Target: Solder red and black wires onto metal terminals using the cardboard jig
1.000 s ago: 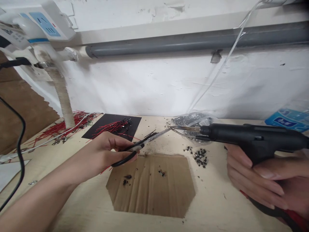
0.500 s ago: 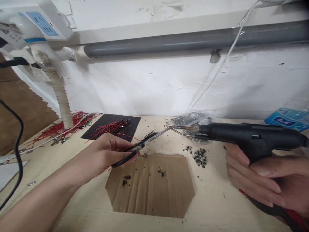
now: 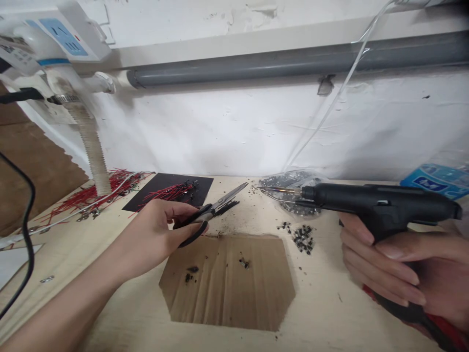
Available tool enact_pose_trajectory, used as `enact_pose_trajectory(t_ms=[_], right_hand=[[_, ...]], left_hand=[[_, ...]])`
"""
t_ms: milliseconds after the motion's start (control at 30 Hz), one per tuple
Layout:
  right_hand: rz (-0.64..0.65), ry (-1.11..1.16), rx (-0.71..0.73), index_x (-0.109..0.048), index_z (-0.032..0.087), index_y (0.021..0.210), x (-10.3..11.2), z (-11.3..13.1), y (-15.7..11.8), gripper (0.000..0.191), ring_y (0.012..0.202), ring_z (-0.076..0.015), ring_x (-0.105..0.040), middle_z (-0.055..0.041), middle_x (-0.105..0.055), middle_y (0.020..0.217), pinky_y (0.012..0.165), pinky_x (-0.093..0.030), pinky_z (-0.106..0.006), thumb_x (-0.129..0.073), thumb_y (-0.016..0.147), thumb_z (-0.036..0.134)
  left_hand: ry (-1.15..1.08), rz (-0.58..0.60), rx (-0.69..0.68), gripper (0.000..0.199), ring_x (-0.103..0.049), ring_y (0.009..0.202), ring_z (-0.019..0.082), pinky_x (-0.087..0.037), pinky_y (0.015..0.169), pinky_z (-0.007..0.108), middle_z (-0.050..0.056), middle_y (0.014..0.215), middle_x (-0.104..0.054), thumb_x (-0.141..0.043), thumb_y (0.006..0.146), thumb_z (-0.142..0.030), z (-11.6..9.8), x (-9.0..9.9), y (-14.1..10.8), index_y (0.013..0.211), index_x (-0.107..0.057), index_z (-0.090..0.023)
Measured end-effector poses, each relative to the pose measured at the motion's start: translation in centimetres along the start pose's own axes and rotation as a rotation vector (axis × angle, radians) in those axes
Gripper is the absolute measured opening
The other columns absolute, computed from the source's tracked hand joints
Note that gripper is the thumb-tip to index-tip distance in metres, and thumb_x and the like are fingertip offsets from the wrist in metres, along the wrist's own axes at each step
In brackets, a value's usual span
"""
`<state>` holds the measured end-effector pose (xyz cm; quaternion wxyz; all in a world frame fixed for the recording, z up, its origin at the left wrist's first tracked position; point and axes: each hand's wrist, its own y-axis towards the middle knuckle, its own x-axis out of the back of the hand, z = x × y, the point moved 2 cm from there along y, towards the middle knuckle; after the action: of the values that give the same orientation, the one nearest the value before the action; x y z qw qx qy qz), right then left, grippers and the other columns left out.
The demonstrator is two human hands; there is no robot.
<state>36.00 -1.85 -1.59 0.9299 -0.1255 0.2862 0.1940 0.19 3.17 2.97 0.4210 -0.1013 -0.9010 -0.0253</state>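
Note:
My left hand (image 3: 159, 233) grips black-handled scissors (image 3: 210, 211), whose blades point up and right and hold a small bundle of black wires. My right hand (image 3: 392, 266) is wrapped around the grip of a black soldering gun (image 3: 373, 205). Its metal tip (image 3: 273, 189) points left and hangs a short way right of the scissor tips, apart from them. Below both lies a hexagonal cardboard patch (image 3: 229, 283) with a few small dark parts on it.
A clear bag of small metal parts (image 3: 293, 181) and a loose pile of black bits (image 3: 302, 237) lie under the gun. Red wires rest on a black sheet (image 3: 172, 188) and further left (image 3: 91, 193). A ribbed hose (image 3: 91, 146), power strip (image 3: 62, 34), grey pipe (image 3: 293, 63) and blue packet (image 3: 437, 178) ring the bench.
The scissors have drawn back to the left, away from the soldering tip they met before. The gun has risen slightly and stayed pointing left.

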Motion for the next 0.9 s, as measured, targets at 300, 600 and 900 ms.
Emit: enact_pose_trajectory(t_ms=[300,600,900], right_hand=[[-0.05,-0.093,-0.016,-0.075,0.024,0.082,0.5,0.0,-0.2,0.008,0.036,-0.011,-0.03,0.006,-0.038,0.047,0.04,-0.029,-0.028,-0.07,0.076,0.027],[-0.042,-0.255,0.005,-0.077,0.022,0.083,-0.9,0.3,0.2,0.013,0.033,-0.0116,-0.042,0.0042,-0.051,0.046,0.034,-0.028,-0.024,-0.08,0.072,0.028],[-0.029,-0.299,-0.089,-0.077,0.025,0.081,-1.2,0.6,0.1,0.015,0.035,-0.0109,-0.046,0.0018,-0.058,0.05,0.038,-0.035,-0.023,-0.087,0.071,0.031]], left_hand=[[0.083,0.017,-0.033,0.038,-0.067,0.087,0.026,-0.045,0.069,0.035,0.005,0.099,-0.075,-0.058,0.093,-0.055,-0.5,0.0,-0.2,0.104,-0.074,-0.022],[0.106,-0.007,-0.094,0.038,-0.069,0.088,0.027,-0.049,0.069,0.034,0.004,0.094,-0.075,-0.062,0.089,-0.052,-0.9,-0.4,-0.8,0.111,-0.074,-0.024],[0.19,-0.076,-0.104,0.038,-0.066,0.083,0.026,-0.046,0.071,0.036,0.004,0.091,-0.074,-0.063,0.086,-0.056,-1.1,-0.7,-0.9,0.101,-0.074,-0.023]])
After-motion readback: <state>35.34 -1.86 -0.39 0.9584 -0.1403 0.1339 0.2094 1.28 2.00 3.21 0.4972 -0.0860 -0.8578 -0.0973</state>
